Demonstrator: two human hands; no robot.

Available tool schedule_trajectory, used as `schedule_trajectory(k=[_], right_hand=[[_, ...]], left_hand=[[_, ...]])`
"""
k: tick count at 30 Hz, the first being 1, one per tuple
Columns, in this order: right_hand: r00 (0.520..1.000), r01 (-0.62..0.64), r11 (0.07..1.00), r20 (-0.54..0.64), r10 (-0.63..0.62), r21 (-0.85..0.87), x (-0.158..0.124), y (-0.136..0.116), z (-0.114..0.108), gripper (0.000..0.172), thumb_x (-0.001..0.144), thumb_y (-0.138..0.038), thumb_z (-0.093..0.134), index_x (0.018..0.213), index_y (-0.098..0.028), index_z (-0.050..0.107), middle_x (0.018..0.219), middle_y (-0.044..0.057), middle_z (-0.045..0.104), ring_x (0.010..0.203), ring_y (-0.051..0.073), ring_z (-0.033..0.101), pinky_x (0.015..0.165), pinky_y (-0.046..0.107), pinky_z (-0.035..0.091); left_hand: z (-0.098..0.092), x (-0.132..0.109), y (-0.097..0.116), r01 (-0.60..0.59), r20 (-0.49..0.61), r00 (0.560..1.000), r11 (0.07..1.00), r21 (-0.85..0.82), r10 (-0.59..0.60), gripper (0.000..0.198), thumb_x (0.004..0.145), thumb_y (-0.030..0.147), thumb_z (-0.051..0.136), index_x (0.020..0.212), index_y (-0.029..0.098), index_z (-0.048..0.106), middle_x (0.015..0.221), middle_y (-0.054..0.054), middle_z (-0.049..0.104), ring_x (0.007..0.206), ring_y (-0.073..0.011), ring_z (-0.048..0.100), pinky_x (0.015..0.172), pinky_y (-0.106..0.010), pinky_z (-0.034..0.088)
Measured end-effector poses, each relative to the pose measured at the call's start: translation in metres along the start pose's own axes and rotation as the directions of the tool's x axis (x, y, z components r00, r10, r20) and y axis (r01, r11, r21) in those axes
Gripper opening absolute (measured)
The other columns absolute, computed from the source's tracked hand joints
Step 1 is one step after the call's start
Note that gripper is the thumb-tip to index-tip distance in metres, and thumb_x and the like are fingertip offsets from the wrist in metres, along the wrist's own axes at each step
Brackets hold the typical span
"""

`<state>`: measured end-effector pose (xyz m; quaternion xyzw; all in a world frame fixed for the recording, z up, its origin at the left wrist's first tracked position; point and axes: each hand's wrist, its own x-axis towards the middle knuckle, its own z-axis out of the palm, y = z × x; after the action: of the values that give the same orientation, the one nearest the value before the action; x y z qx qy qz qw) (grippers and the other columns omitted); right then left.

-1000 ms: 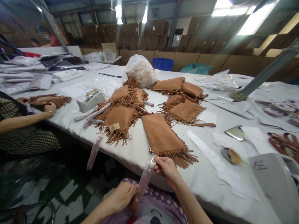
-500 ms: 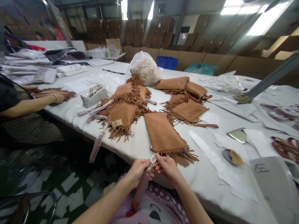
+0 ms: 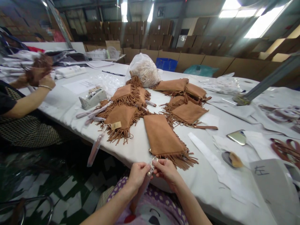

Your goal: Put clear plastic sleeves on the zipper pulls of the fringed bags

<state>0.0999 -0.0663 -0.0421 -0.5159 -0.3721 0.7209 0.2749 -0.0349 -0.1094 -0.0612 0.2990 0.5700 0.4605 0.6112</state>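
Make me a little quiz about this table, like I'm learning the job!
1. True or false: the left hand and right hand both pinch the metal clasp.
2. The fringed bag nearest the hands is: A blue, B brown, C white?
3. Fill in: the tape dispenser stands on the picture's ____ side of the bag pile.
Key: 1 true; 2 B; 3 left.
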Motion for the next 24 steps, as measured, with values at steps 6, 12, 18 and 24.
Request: schedule_trajectory(k=[6,12,18,24], right_hand=[[0.988,-0.021,1.000,-0.151,0.020,-0.006,0.013,0.002,0.008,0.033,0.079,-0.042,0.059,0.062,-0.014,0.060,0.040,-0.001,0.057,0.032,0.006,0.047,0.034,0.015,0.034],[0.995,-0.053,0.997,-0.083,0.049,-0.054,0.003,-0.001,0.005,0.034,0.077,-0.045,0.061,0.060,-0.015,0.059,0.047,-0.001,0.061,0.037,0.007,0.052,0.036,0.016,0.038],[0.999,0.016,0.999,-0.043,-0.017,-0.031,-0.007,-0.002,0.004,0.020,0.067,-0.031,0.069,0.060,-0.014,0.061,0.047,-0.002,0.061,0.041,0.006,0.051,0.041,0.016,0.039],[0.997,0.006,1.000,-0.080,-0.005,0.010,-0.002,0.001,0.003,0.018,0.066,-0.029,0.068,0.060,-0.014,0.061,0.046,-0.003,0.058,0.041,0.006,0.050,0.040,0.016,0.039]], left_hand=[[0.001,0.000,0.000,-0.041,-0.006,0.999,0.999,0.033,0.041,0.035,0.070,0.044,0.063,0.063,0.011,0.065,0.050,0.001,0.058,0.043,-0.0098,0.048,0.045,-0.021,0.036],[-0.001,0.005,0.002,-0.046,-0.002,0.999,0.998,0.039,0.046,0.035,0.070,0.044,0.063,0.057,0.011,0.061,0.047,0.001,0.056,0.042,-0.0088,0.046,0.044,-0.019,0.034],[-0.002,-0.002,0.007,-0.016,0.042,0.999,0.998,0.058,0.013,0.035,0.069,0.045,0.066,0.079,0.012,0.064,0.054,-0.001,0.063,0.041,-0.0120,0.053,0.039,-0.020,0.036],[0.002,-0.016,0.008,-0.212,-0.023,0.974,0.945,0.250,0.224,0.026,0.079,0.035,0.059,0.094,0.016,0.069,0.069,-0.003,0.070,0.051,-0.0128,0.059,0.052,-0.023,0.046]])
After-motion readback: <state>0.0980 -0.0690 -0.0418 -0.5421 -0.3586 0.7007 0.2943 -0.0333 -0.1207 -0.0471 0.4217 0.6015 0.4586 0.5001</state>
